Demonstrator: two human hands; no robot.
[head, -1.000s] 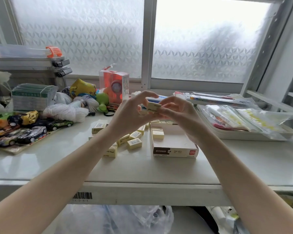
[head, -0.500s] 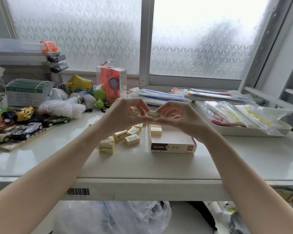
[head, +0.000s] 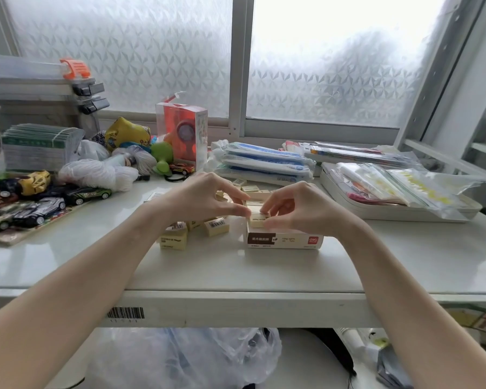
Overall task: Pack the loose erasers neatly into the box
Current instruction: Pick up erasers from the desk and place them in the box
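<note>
Head view shows both hands meeting over the near-left corner of the shallow white cardboard box (head: 285, 240) on the white table (head: 236, 270): left hand (head: 205, 199) and right hand (head: 298, 209) each pinch one small cream rectangular eraser (head: 258, 219) from opposite ends. Its long axis runs left to right, parallel to the box's near wall, directly above its slot. Loose cream erasers (head: 197, 230) lie just left of the box, nearer the left hand.

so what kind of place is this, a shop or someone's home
Probably a small stationery and toy stockroom or shop counter, not certain: bulk packs of goods in plastic sleeves, a row of toy cars, and a barcode sticker on the white table edge.
</note>
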